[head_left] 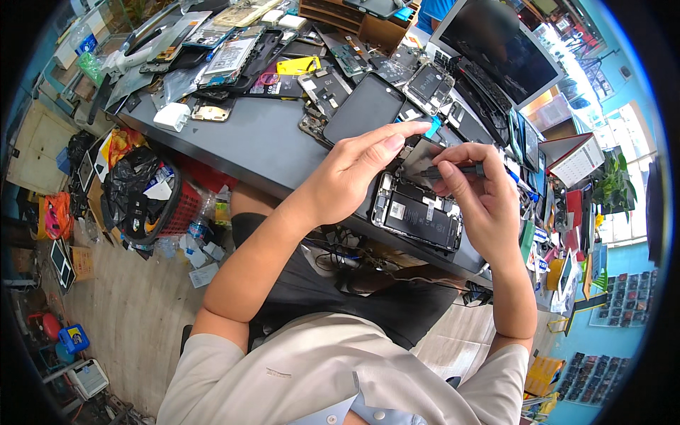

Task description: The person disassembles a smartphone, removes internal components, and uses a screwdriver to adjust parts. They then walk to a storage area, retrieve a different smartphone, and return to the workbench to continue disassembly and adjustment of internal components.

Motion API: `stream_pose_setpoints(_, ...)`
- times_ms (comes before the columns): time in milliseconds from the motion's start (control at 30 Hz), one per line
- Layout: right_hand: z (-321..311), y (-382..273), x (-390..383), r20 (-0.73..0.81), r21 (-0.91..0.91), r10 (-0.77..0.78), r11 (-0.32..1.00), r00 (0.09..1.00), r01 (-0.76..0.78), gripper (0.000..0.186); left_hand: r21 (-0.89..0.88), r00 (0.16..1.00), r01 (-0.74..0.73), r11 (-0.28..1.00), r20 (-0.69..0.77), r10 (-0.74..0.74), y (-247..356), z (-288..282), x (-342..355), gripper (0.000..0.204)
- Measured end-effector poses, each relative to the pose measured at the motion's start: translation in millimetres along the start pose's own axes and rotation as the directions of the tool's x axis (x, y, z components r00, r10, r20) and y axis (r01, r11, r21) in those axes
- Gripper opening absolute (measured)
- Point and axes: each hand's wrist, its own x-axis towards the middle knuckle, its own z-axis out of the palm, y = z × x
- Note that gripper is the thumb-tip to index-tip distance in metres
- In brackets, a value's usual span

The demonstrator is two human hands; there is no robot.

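Observation:
An opened phone lies at the desk's front edge, its dark battery and inner parts exposed. A metal-backed panel stands tilted up at its far end. My left hand is closed on this panel from the left, thumb and fingers near its top. My right hand grips a dark pen-like tool, whose tip is at the panel's face. Just beyond my hands lie a dark phone and a smaller opened phone.
The grey desk carries piles of phone parts, a white adapter and an open laptop. A red basket stuffed with rubbish stands left below the desk. Cables hang under the front edge. A blue-clothed person is behind the laptop.

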Motion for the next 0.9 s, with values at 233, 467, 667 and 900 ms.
stream_pose_setpoints(233, 9.2, 1.4, 2.3, 0.045, 0.004, 0.004, 1.0, 0.999, -0.004, 0.017, -0.011, 1.0, -0.012, 1.0, 0.006, 0.012, -1.3, 1.0, 0.1, 0.066)
stream_pose_setpoints(467, 12.6, 3.2, 4.0, 0.05, 0.001, 0.004, 1.0, 0.999, -0.004, 0.017, -0.018, 0.999, -0.028, 0.999, 0.019, 0.029, -6.6, -1.3, 0.1, 0.067)
stream_pose_setpoints(667, 14.2, 3.2, 5.6, 0.05, -0.019, -0.017, 1.0, 0.999, 0.018, 0.017, -0.018, 1.0, -0.021, 1.0, 0.019, 0.021, -5.9, -0.8, 1.2, 0.068)
stream_pose_setpoints(900, 15.4, 3.9, 5.9, 0.06, -0.014, -0.03, 0.999, 0.998, 0.031, 0.016, -0.031, 1.0, -0.021, 0.999, 0.017, 0.021, -7.9, -0.8, 1.3, 0.069)
